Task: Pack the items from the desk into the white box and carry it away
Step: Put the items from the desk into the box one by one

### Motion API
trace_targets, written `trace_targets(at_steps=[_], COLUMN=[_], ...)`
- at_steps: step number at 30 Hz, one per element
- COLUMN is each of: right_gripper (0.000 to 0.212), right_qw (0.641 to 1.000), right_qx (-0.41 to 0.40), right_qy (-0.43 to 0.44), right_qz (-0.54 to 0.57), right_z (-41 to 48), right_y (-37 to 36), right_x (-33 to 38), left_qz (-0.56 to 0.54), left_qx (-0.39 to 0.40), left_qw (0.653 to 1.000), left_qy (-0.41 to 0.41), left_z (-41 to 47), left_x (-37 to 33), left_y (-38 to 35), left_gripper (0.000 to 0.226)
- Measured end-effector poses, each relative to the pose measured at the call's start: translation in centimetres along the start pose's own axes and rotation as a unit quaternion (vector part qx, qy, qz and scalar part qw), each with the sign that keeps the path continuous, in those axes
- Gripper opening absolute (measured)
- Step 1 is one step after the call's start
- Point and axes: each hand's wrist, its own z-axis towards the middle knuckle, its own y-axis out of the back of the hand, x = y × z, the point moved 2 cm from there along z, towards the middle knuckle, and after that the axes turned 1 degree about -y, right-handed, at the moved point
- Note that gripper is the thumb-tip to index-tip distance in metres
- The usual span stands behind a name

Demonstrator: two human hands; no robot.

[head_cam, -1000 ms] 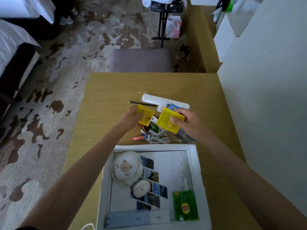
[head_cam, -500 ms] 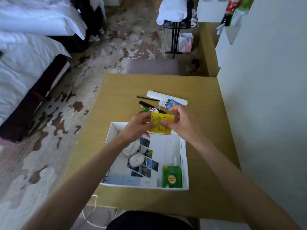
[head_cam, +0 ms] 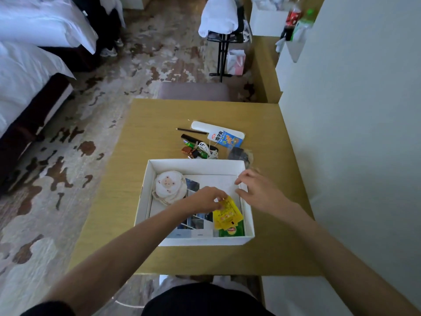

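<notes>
Yellow packets in white box, pinched by left hand, right hand beside

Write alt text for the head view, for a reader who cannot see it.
Seen from above, a person's left hand lowers yellow packets into an open white box on a wooden desk, while the right hand hovers open at the box's right wall. A snack packet, pencil and tangled cable lie beyond the box.

Single head view, looking steeply down, close over desk, facing forward.
</notes>
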Motion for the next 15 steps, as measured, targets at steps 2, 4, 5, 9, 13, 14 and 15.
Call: trace_targets(at_steps=[2,4,5,9,13,14,15], right_gripper=[0.023,0.022,0.022,0.022,0.022,0.021,0.022], right_qw=[0.999,0.999,0.999,0.999,0.998,0.998,0.998], right_qx=[-0.03,-0.041,-0.041,-0.04,-0.044,-0.044,-0.042], right_qy=[-0.006,-0.019,-0.024,-0.035,-0.044,-0.043,-0.04], right_qz=[-0.026,-0.025,-0.023,-0.009,0.005,0.01,0.015], right_z=[-0.7,-1.2,-1.3,-1.5,-1.0,-0.9,-0.7], right_y=[-0.5,-0.7,-0.7,-0.8,-0.6,-0.6,-0.6], right_x=[-0.2,-0.2,-0.1,0.2,0.2,0.2,0.3], left_qz=[0.018,0.025,0.029,0.063,0.043,0.041,0.039], left_qx=[0.01,0.008,0.005,-0.02,-0.069,-0.079,-0.088], left_qw=[1.0,1.0,0.999,0.997,0.996,0.995,0.994], left_qy=[-0.005,-0.009,-0.013,-0.039,-0.048,-0.045,-0.041], left_z=[0.3,0.4,0.4,0.7,1.1,1.2,1.1], left_x=[0.2,0.3,0.4,0.2,0.0,-0.1,-0.1], left_y=[-1.1,-2.0,-2.3,-3.2,-3.7,-3.7,-3.7], left_gripper=[0.04,0.039,0.035,0.029,0.028,0.028,0.028])
